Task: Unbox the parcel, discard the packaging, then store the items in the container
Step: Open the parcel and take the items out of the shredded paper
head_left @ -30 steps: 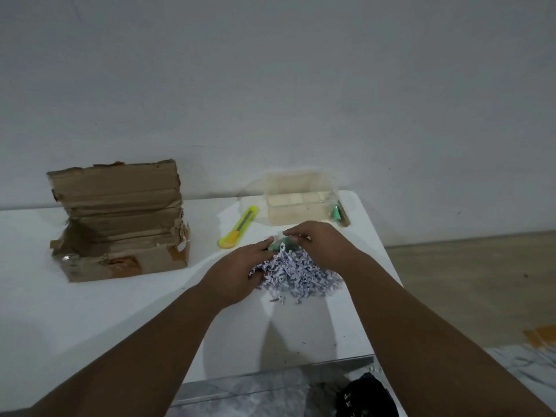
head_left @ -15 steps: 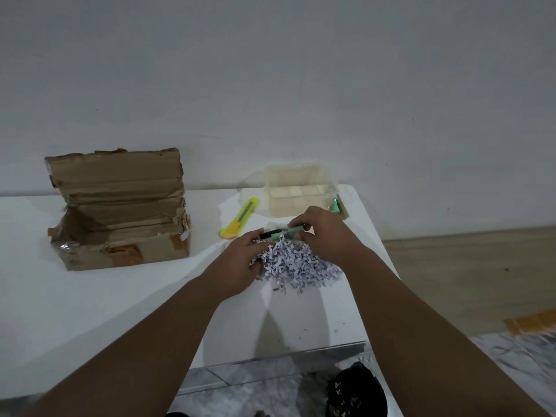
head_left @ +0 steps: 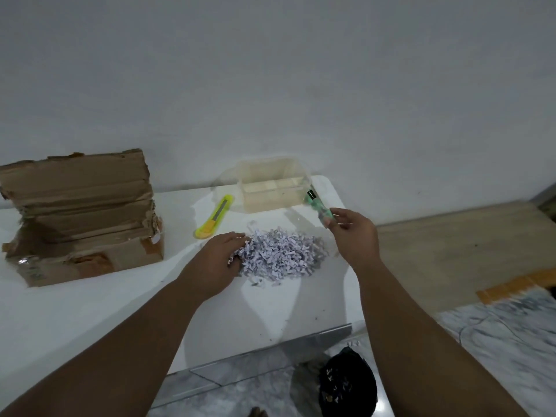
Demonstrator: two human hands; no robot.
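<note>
While pinched by its lower end between the fingertips [head_left: 336,212] of the right hand [head_left: 355,239], a small green bottle [head_left: 318,206] with a black cap is held tilted in the air, at 1 o'clock from the heap of shredded paper [head_left: 279,257], just beside the right wall of the clear container [head_left: 270,203] and not yet inside it. The left hand [head_left: 222,254] is laid relaxed on the heap's 9 o'clock edge, nothing grasped, its fingertips hidden among the shreds. With so slight a pinch so far from the cap, the bottle could be let slip, or be knocked loose against the container's rim, and lost over the table's [head_left: 90,311] nearby 3 o'clock edge. Should the heap be swept up carelessly, shreds could be scattered to the floor, and any item buried within thrown out into the black bag [head_left: 349,383] at 5 o'clock. A yellow utility knife [head_left: 215,216] lies at 11 o'clock, within the sweep's reach; the torn cardboard box [head_left: 81,218] stands open at 9 o'clock.
</note>
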